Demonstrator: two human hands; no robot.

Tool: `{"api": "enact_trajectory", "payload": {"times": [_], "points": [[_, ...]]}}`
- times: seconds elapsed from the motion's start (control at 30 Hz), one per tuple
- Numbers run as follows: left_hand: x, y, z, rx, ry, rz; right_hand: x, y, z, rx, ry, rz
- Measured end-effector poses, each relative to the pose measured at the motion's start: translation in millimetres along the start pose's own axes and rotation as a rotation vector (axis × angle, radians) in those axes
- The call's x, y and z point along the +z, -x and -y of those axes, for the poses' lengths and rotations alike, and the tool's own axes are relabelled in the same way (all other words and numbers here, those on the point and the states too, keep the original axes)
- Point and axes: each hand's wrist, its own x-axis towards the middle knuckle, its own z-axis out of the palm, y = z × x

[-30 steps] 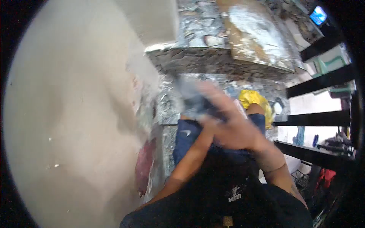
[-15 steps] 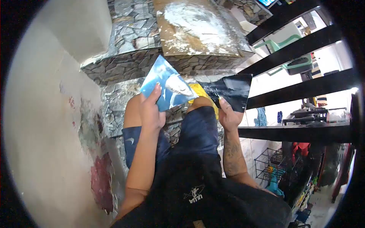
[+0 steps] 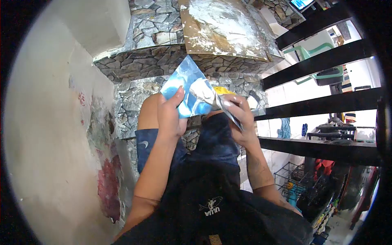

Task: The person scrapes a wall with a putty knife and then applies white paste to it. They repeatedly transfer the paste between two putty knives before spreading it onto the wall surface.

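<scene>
My left hand [image 3: 170, 112] grips a glossy blue sheet [image 3: 188, 77] by its lower left side, thumb on top. A white, silvery patch covers the right part of that sheet. My right hand [image 3: 241, 116] is closed on a dark glossy sheet [image 3: 231, 113], now turned nearly edge-on with much of it hidden by the fingers. Its near edge overlaps the right corner of the blue sheet. Both hands are held over my knees. Behind the sheets a yellow thing [image 3: 221, 90] shows in part.
Ahead, a brown board [image 3: 192, 34] smeared with white powder lies on a stone-patterned step [image 3: 159, 30]. A peeling wall [image 3: 53, 122] stands close on the left. Dark rails [image 3: 318, 110] run along the right, with a green chair [image 3: 304, 53] and a wire rack [image 3: 288, 177] beyond.
My right hand has moved left and turned, bringing the dark sheet from facing up to nearly edge-on against the blue sheet. The view has shifted slightly.
</scene>
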Motion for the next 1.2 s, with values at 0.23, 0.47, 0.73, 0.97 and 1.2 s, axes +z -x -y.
{"api": "enact_trajectory", "payload": {"times": [0.23,0.47,0.73,0.97,1.2], "points": [[-1,-3,-14,0.168,-0.067,-0.022,-30,12,-102,0.424,0.171,-0.120],[-25,-26,13,0.197,-0.269,-0.116,-19,-25,1,0.238,0.274,0.382],[-23,-24,19,0.202,-0.714,-0.226,9,-26,14,0.143,0.477,0.608],[-37,-47,23,0.192,-0.356,-0.233,-16,-35,20,0.194,0.079,0.919],[-91,-60,130,-0.044,-0.253,-0.336,83,-129,36,0.018,-0.443,0.134]]}}
